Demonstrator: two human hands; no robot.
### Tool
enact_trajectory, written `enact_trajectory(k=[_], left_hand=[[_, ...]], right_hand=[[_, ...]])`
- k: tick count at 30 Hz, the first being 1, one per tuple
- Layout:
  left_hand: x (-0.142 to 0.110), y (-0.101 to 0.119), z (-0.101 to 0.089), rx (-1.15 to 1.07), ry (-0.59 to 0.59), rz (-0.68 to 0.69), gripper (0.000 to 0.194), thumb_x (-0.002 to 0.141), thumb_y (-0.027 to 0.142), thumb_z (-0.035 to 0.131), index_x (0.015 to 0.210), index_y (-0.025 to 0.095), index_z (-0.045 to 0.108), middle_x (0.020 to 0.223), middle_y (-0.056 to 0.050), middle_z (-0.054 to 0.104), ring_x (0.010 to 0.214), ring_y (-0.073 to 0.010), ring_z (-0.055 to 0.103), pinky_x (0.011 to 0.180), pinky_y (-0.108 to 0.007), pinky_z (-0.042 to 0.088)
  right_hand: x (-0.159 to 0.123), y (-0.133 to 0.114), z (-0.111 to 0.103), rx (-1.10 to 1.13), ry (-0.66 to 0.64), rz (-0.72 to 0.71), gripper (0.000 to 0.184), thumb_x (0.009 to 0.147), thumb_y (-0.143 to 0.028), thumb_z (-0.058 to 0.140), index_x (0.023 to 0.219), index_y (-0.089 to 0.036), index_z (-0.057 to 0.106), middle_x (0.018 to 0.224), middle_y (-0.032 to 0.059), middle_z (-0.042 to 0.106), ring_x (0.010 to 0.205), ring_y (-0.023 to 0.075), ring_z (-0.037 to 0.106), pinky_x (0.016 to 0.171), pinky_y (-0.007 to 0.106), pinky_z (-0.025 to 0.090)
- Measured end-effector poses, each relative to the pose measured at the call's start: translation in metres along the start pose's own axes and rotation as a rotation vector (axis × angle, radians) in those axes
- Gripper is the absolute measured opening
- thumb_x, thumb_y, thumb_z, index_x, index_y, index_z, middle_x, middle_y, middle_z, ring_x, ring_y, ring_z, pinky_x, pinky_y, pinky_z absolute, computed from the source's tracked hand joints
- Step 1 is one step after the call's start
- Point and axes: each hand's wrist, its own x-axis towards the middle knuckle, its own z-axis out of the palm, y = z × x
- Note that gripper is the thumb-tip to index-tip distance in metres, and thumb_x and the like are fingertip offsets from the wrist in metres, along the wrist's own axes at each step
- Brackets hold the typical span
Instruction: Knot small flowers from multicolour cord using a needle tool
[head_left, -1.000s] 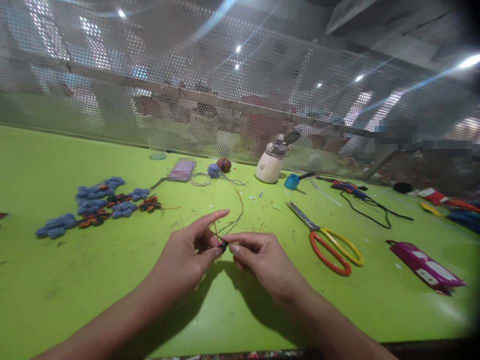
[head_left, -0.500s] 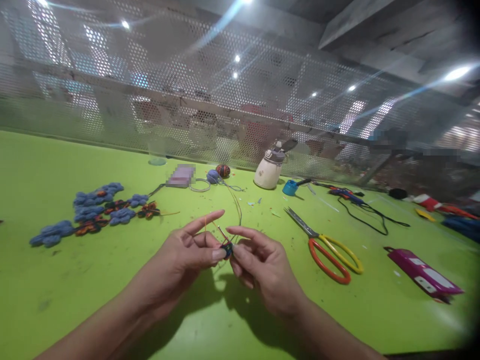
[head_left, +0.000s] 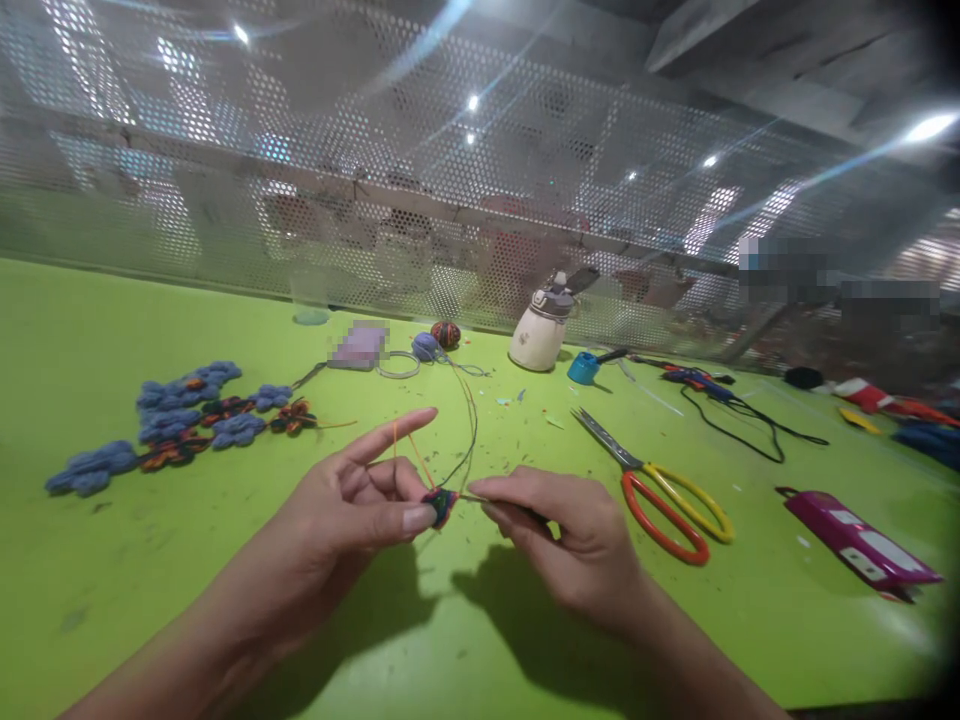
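Observation:
Between the thumb and fingers of my left hand [head_left: 367, 500] is a small dark crochet piece [head_left: 440, 506] with blue, green and red in it. Orange yarn [head_left: 420, 460] runs over the raised left index finger down to the piece. My right hand [head_left: 566, 530] is closed around a crochet hook [head_left: 472, 497], whose thin shaft reaches the right edge of the piece. Most of the hook's handle is hidden in the palm. A dark strand [head_left: 472, 430] curves from the piece back toward a blue-purple yarn ball [head_left: 424, 347] and an orange-black yarn ball [head_left: 446, 334].
Crocheted flowers [head_left: 169, 425] lie at left. Orange-and-yellow-handled scissors [head_left: 652, 490] rest right of my hands, with a magenta device [head_left: 859, 540] beyond. Behind stand a white bottle [head_left: 538, 335], a blue pot [head_left: 583, 368], a clear cup [head_left: 310, 300] and a perforated screen [head_left: 450, 200].
My right hand has moved right and turned, bringing the hook from upright to nearly level. The piece now shows more clearly in my left fingers, which have shifted slightly left.

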Motion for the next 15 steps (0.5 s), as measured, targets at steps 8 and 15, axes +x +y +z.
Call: enact_trajectory(k=[8, 15], left_hand=[[-0.005, 0.004, 0.001, -0.082, -0.026, -0.072, 0.08, 0.059, 0.011, 0.081, 0.132, 0.024, 0.052, 0.069, 0.0, 0.064, 0.063, -0.0114, 0.055, 0.063, -0.021, 0.043], [-0.01, 0.008, 0.005, -0.187, -0.022, -0.144, 0.068, 0.054, 0.013, 0.083, 0.119, 0.022, 0.065, 0.078, -0.005, 0.066, 0.069, -0.0146, 0.057, 0.063, -0.022, 0.047]], right_hand=[[0.003, -0.003, -0.011, -0.001, -0.059, -0.031, 0.02, 0.086, -0.009, 0.057, 0.1, -0.015, 0.069, 0.068, 0.0025, 0.065, 0.055, 0.0106, 0.054, 0.052, 0.023, 0.041], [0.003, -0.004, -0.016, -0.006, -0.081, -0.092, 0.023, 0.085, -0.007, 0.055, 0.1, -0.016, 0.07, 0.062, 0.0015, 0.061, 0.053, 0.0112, 0.052, 0.05, 0.024, 0.039]])
